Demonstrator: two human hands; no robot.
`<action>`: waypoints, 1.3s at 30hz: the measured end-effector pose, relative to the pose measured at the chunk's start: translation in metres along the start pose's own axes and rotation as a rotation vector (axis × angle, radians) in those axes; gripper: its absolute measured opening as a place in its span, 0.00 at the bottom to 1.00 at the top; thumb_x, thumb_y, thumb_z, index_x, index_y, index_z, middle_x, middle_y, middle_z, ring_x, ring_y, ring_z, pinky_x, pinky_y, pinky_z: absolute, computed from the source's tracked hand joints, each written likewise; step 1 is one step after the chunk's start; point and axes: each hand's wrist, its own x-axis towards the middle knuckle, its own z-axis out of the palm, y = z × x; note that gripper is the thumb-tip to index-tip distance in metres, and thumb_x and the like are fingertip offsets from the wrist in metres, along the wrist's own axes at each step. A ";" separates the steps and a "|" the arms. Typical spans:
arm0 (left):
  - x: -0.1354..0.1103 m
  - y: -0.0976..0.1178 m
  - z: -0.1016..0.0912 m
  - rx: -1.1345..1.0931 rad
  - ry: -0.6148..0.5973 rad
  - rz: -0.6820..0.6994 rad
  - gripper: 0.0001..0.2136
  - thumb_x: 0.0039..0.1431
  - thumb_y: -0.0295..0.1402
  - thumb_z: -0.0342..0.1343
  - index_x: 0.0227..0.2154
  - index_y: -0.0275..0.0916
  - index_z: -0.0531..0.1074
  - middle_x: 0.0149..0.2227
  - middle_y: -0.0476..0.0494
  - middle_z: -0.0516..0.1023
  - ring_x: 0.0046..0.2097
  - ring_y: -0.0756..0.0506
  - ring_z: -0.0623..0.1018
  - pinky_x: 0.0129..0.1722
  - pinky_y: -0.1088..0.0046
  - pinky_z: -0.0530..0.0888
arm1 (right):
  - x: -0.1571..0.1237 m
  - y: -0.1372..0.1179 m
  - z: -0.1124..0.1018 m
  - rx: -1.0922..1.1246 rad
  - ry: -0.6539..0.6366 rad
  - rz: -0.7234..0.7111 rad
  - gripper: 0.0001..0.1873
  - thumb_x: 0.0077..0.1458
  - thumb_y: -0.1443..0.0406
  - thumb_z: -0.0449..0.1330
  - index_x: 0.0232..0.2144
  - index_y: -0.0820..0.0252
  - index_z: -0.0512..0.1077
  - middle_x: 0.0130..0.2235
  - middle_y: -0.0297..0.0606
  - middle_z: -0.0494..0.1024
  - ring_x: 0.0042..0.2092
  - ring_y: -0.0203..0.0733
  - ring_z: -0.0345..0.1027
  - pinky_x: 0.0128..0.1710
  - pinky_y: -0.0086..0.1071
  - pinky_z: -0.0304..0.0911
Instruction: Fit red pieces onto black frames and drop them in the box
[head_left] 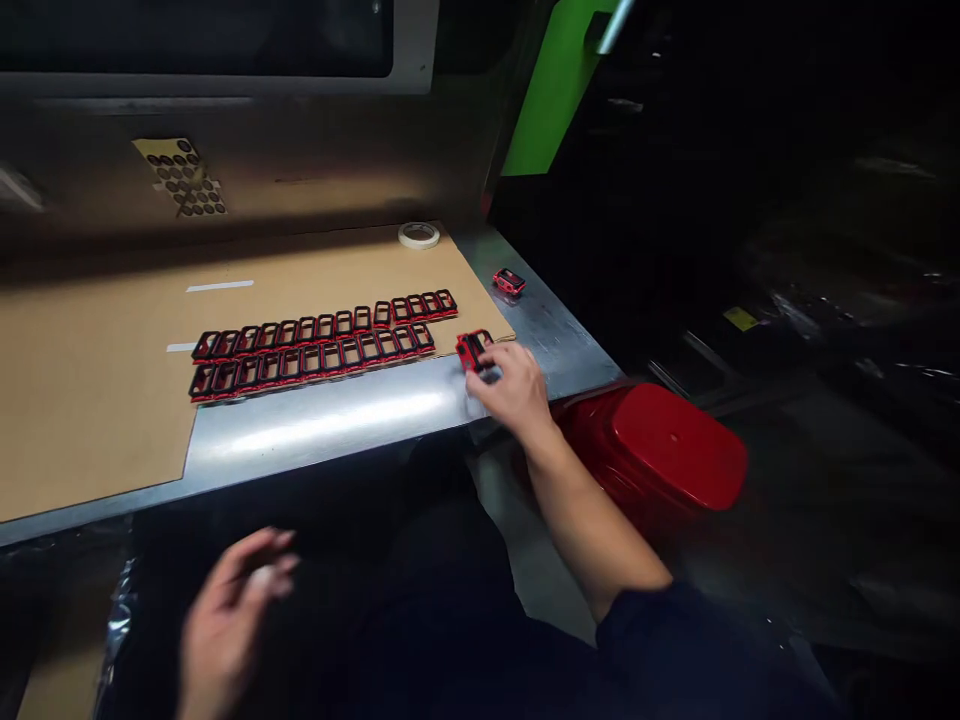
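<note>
Head view, so what's biggest here?

A steel counter (330,425) carrying one wide cardboard sheet (97,400), cut off by the frame at the left. One red plastic container (667,450) sits below the counter's right edge, and a green panel (555,90) rises behind the far right corner.

And on the cardboard?

Two tight rows of red-and-black rectangular frames (315,350), about fourteen behind and twelve in front, though the overlap makes an exact count hard. Also two white strips (219,286), a tape roll (418,235) at the back edge, and one loose frame (509,282) on bare steel past the cardboard's right edge.

What are the hands doing?

The right hand (510,392) is at the cardboard's front right corner, its fingers (487,365) closed on another frame (472,350), partly hiding it. The left hand (232,610) hangs below the counter's front edge, blurred, its fingers spread and curved, with nothing clearly held.

Any room left?

Yes, a bare steel strip runs along the front edge, and cardboard stretches left of the rows.
</note>
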 end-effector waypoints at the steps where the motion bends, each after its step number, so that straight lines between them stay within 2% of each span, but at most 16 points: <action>1: 0.005 -0.004 0.025 -0.128 -0.022 -0.010 0.33 0.53 0.60 0.62 0.56 0.46 0.70 0.59 0.36 0.74 0.54 0.35 0.79 0.47 0.54 0.81 | -0.024 -0.014 -0.003 0.059 0.051 -0.071 0.05 0.53 0.65 0.65 0.35 0.59 0.78 0.45 0.48 0.78 0.51 0.55 0.72 0.55 0.48 0.68; 2: 0.011 -0.007 0.049 -0.283 -0.057 -0.026 0.36 0.48 0.60 0.66 0.56 0.47 0.71 0.60 0.36 0.74 0.56 0.34 0.78 0.48 0.55 0.81 | -0.049 -0.030 -0.004 0.133 0.057 -0.159 0.05 0.53 0.65 0.66 0.35 0.58 0.78 0.45 0.47 0.78 0.51 0.55 0.72 0.55 0.48 0.69; 4: 0.022 -0.007 0.089 -0.594 -0.099 -0.089 0.35 0.43 0.53 0.72 0.53 0.45 0.72 0.57 0.38 0.77 0.55 0.37 0.79 0.50 0.60 0.80 | -0.100 -0.062 -0.002 0.252 -0.080 -0.346 0.06 0.52 0.68 0.66 0.36 0.58 0.78 0.46 0.46 0.79 0.52 0.54 0.72 0.55 0.47 0.71; 5: 0.026 -0.007 0.101 -0.704 -0.105 -0.136 0.32 0.43 0.48 0.74 0.51 0.43 0.74 0.53 0.39 0.80 0.53 0.40 0.80 0.50 0.64 0.79 | -0.122 -0.075 -0.001 0.283 -0.118 -0.411 0.08 0.53 0.69 0.66 0.38 0.57 0.78 0.47 0.46 0.80 0.54 0.56 0.71 0.55 0.48 0.71; 7: 0.030 -0.007 0.107 -0.781 -0.031 -0.283 0.22 0.44 0.40 0.75 0.40 0.39 0.76 0.37 0.47 0.82 0.38 0.49 0.81 0.41 0.75 0.78 | -0.155 -0.091 -0.002 0.364 -0.146 -0.474 0.17 0.54 0.70 0.65 0.47 0.55 0.78 0.53 0.47 0.78 0.57 0.57 0.71 0.55 0.50 0.72; 9: 0.026 -0.011 0.096 -0.807 -0.019 -0.424 0.16 0.44 0.36 0.73 0.34 0.37 0.74 0.29 0.51 0.79 0.30 0.52 0.78 0.32 0.78 0.75 | -0.171 -0.093 -0.006 0.507 -0.137 -0.482 0.26 0.54 0.70 0.66 0.56 0.50 0.74 0.58 0.47 0.76 0.56 0.55 0.74 0.54 0.48 0.75; 11: 0.015 -0.017 0.077 -0.816 -0.065 -0.507 0.16 0.45 0.38 0.72 0.34 0.37 0.75 0.28 0.50 0.79 0.28 0.51 0.78 0.28 0.77 0.74 | -0.175 -0.087 -0.008 0.684 -0.209 -0.410 0.37 0.53 0.67 0.69 0.63 0.47 0.67 0.63 0.47 0.71 0.58 0.55 0.74 0.55 0.48 0.74; 14: -0.008 -0.028 0.058 -0.797 -0.150 -0.526 0.20 0.45 0.42 0.71 0.39 0.38 0.76 0.30 0.47 0.80 0.30 0.47 0.80 0.31 0.70 0.78 | -0.172 -0.082 -0.002 0.960 -0.537 -0.233 0.51 0.49 0.58 0.74 0.70 0.50 0.56 0.68 0.49 0.66 0.65 0.58 0.66 0.63 0.53 0.68; 16: -0.019 -0.035 0.054 -0.769 -0.195 -0.523 0.22 0.43 0.45 0.71 0.39 0.37 0.75 0.30 0.45 0.81 0.33 0.42 0.82 0.36 0.63 0.80 | -0.173 -0.086 0.007 1.103 -0.718 -0.149 0.51 0.49 0.55 0.74 0.70 0.51 0.57 0.67 0.49 0.68 0.66 0.56 0.67 0.64 0.51 0.66; 18: -0.027 -0.041 0.052 -0.740 -0.219 -0.525 0.25 0.41 0.47 0.73 0.38 0.36 0.76 0.30 0.42 0.81 0.34 0.38 0.83 0.37 0.60 0.80 | -0.175 -0.093 0.016 1.164 -0.775 -0.109 0.45 0.50 0.57 0.74 0.66 0.52 0.63 0.63 0.47 0.73 0.63 0.53 0.70 0.64 0.48 0.66; 22: -0.033 -0.053 0.044 -0.676 -0.150 -0.482 0.28 0.39 0.48 0.76 0.39 0.37 0.76 0.31 0.46 0.81 0.29 0.46 0.80 0.29 0.70 0.78 | -0.178 -0.100 0.025 1.104 -0.729 -0.197 0.43 0.45 0.56 0.77 0.61 0.54 0.69 0.57 0.46 0.77 0.58 0.52 0.73 0.60 0.46 0.69; 26: -0.036 -0.057 0.030 -0.576 -0.061 -0.440 0.24 0.49 0.54 0.70 0.38 0.38 0.76 0.25 0.51 0.77 0.22 0.52 0.74 0.22 0.77 0.72 | -0.178 -0.094 0.026 0.999 -0.677 -0.262 0.44 0.43 0.51 0.78 0.60 0.53 0.68 0.57 0.47 0.78 0.59 0.55 0.72 0.61 0.50 0.67; 30: -0.040 -0.050 0.020 -0.472 -0.186 -0.468 0.20 0.52 0.48 0.70 0.39 0.37 0.77 0.27 0.47 0.79 0.23 0.51 0.76 0.23 0.79 0.72 | -0.181 -0.089 0.029 0.943 -0.648 -0.308 0.45 0.43 0.49 0.77 0.60 0.53 0.68 0.56 0.47 0.79 0.60 0.57 0.71 0.62 0.53 0.66; 34: -0.041 -0.042 0.018 -0.416 -0.357 -0.394 0.20 0.52 0.44 0.71 0.44 0.38 0.79 0.32 0.45 0.81 0.26 0.51 0.76 0.26 0.78 0.73 | -0.185 -0.088 0.034 0.919 -0.582 -0.345 0.44 0.42 0.47 0.77 0.58 0.53 0.69 0.53 0.47 0.80 0.59 0.59 0.73 0.62 0.55 0.66; 37: -0.039 -0.038 0.021 -0.297 -0.324 -0.343 0.18 0.48 0.38 0.73 0.43 0.39 0.80 0.35 0.44 0.83 0.31 0.49 0.79 0.31 0.78 0.75 | -0.185 -0.086 0.033 0.914 -0.572 -0.344 0.42 0.42 0.48 0.77 0.57 0.53 0.71 0.52 0.47 0.81 0.59 0.60 0.72 0.61 0.56 0.66; 39: -0.039 -0.036 0.022 -0.215 -0.273 -0.303 0.17 0.49 0.36 0.72 0.43 0.40 0.81 0.35 0.44 0.83 0.34 0.47 0.81 0.35 0.75 0.77 | -0.184 -0.082 0.028 0.952 -0.603 -0.264 0.43 0.40 0.48 0.78 0.56 0.54 0.71 0.54 0.48 0.79 0.61 0.60 0.71 0.61 0.55 0.66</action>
